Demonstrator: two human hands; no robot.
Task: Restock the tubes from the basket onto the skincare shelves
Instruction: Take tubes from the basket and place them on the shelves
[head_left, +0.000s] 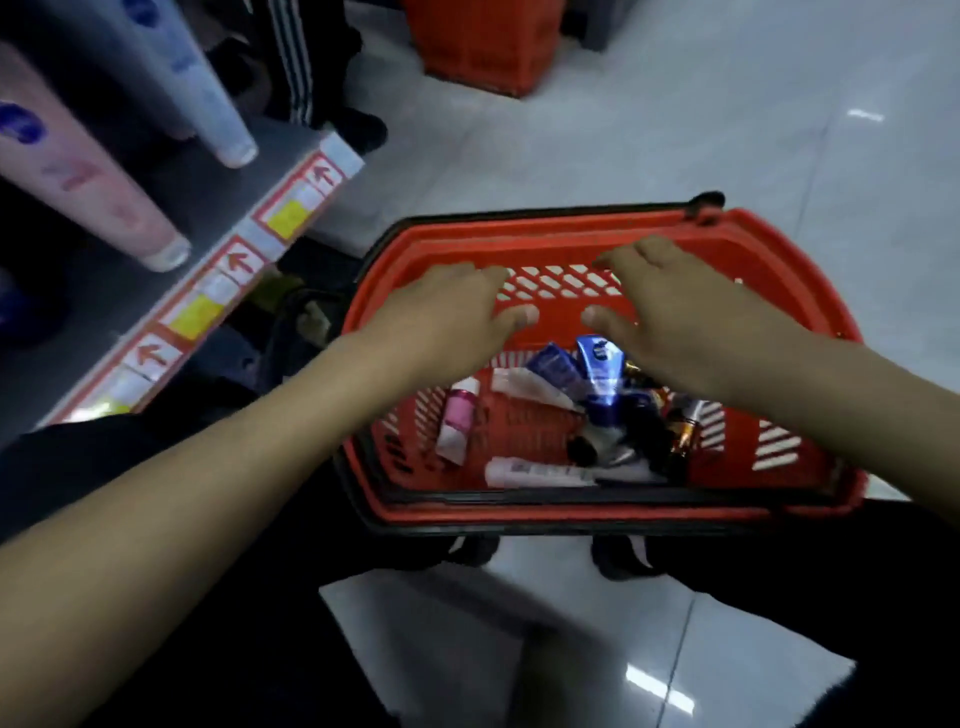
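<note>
A red shopping basket (810, 332) with a black rim stands on the floor in front of me. Several tubes lie in it: a blue tube (600, 364), a pink-and-white tube (457, 421), a white tube (535, 474) along the near wall, and dark ones at the right. My left hand (441, 317) and my right hand (680, 322) hover side by side over the basket's far half, palms down, fingers relaxed, holding nothing. At the left the skincare shelf (208, 176) carries a pink tube (88, 182) and a pale blue tube (197, 88), standing cap down.
Price tags with red arrows and yellow labels (218, 291) run along the shelf edge. A second red basket (483, 47) stands on the tiled floor further back. Another person's striped trouser leg and dark shoe (358, 124) are beside the shelf end.
</note>
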